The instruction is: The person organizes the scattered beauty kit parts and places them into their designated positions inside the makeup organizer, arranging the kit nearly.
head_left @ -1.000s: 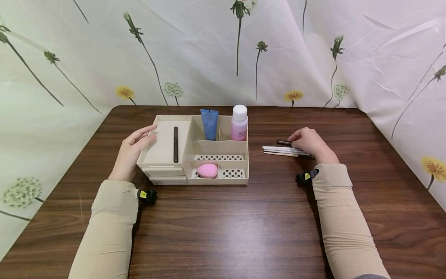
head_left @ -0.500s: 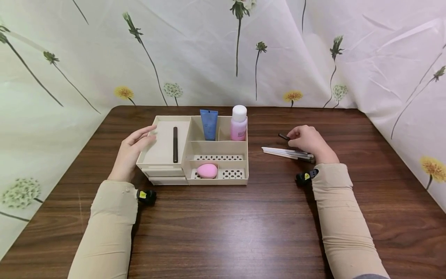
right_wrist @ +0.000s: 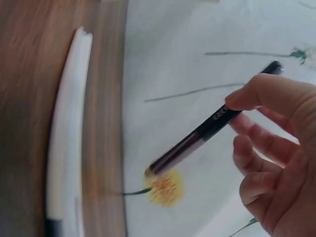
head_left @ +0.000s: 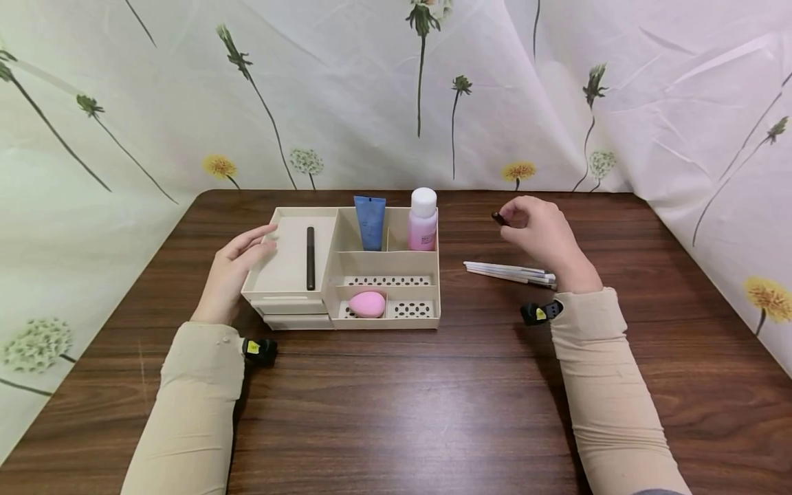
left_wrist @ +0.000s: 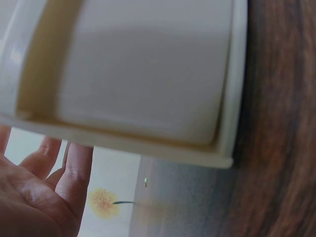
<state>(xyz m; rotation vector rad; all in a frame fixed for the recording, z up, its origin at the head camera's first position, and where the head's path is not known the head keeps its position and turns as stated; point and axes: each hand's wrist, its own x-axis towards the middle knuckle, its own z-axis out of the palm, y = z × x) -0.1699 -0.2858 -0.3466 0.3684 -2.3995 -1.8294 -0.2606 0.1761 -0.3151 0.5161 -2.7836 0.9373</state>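
My right hand [head_left: 544,234] is raised above the right side of the table. Thumb and fingers pinch a slim dark pen-like tube [right_wrist: 190,143] with pale lettering; mostly its black end shows in the head view. My left hand [head_left: 240,265] touches the left edge of a cream desktop organizer [head_left: 386,323], its fingers relaxed. In the organizer's left top tray lies a black pen-shaped stick [head_left: 311,258]. A blue squeeze tube [head_left: 370,223] and a white-capped bottle of pink liquid [head_left: 423,223] stand in its back compartments. A pink makeup sponge [head_left: 368,304] sits in a front compartment.
Several slim white sticks [head_left: 504,272] lie bundled on the brown wooden table [head_left: 396,399], under my right hand and right of the organizer. A flower-printed cloth [head_left: 371,89] hangs behind the table's far edge.
My right hand has picked up the dark tube from beside the white sticks and lifted it up and away. The white sticks have shifted slightly. My left hand stays at the organizer.
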